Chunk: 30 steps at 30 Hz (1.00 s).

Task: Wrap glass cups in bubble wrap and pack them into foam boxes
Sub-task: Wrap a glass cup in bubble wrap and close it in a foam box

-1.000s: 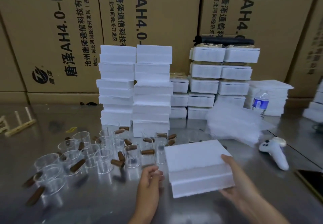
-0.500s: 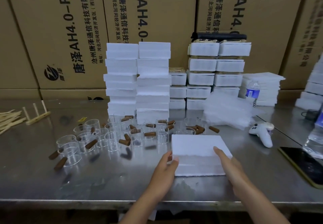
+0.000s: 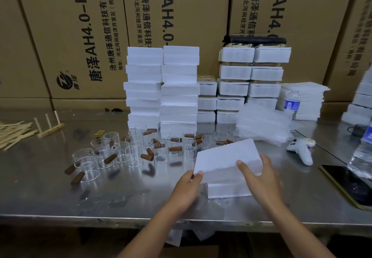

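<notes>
Both hands are working at lower centre of the head view: the left hand (image 3: 188, 187) is pinching the near left corner of a foam lid (image 3: 225, 158), the right hand (image 3: 259, 179) is curled over its right edge, and the lid is tilting up off the foam box base (image 3: 229, 190) on the steel table (image 3: 141, 203). To the left, many glass cups (image 3: 128, 153) are standing bare. The bubble wrap pile (image 3: 263, 126) is lying at centre right, seemingly untouched. Foam box stacks (image 3: 163, 88) are waiting behind. I'd judge this box is only being opened; wrapping and packing remain.

Two water bottles (image 3: 292, 103), one phone (image 3: 350, 185).
</notes>
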Each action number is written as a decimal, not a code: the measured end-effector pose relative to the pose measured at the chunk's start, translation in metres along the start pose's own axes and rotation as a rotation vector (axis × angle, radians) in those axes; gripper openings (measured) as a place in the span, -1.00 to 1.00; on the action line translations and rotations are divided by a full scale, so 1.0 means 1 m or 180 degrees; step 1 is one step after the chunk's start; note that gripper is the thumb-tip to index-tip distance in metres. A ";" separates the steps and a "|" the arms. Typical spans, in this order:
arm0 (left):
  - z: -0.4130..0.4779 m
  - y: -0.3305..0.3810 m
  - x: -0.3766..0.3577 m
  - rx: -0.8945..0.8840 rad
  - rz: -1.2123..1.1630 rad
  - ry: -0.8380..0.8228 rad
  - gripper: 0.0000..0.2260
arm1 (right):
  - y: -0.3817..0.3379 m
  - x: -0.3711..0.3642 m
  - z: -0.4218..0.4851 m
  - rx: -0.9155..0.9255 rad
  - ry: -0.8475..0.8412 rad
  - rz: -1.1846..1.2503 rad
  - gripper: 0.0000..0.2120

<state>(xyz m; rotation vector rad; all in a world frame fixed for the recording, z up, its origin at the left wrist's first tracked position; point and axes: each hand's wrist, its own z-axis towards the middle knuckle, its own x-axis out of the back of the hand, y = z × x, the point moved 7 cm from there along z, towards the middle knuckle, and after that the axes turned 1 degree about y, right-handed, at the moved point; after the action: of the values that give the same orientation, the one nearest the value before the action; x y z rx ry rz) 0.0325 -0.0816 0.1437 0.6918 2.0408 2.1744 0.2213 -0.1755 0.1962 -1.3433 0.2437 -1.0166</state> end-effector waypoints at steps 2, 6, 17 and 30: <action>0.001 -0.005 0.004 -0.0009 -0.0044 0.0023 -0.85 | -0.011 -0.008 -0.003 0.0160 -0.0064 0.0412 -0.40; 0.003 -0.019 0.016 0.0026 -0.0078 0.0051 -0.86 | -0.038 -0.030 -0.011 0.0538 -0.0248 0.0791 -0.34; 0.010 0.028 0.100 -0.0658 -0.1075 0.0988 -0.54 | -0.102 -0.126 -0.038 0.2023 -0.1219 -0.0245 -0.28; 0.035 -0.015 0.137 -0.0021 -0.0284 0.1657 -0.78 | -0.072 -0.166 -0.031 0.1894 -0.1950 -0.0236 -0.55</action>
<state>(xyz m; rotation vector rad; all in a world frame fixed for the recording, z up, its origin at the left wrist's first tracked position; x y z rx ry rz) -0.0805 0.0010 0.1659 0.0197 2.2213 2.4986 0.0716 -0.0694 0.1864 -1.0495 -0.5362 -0.6188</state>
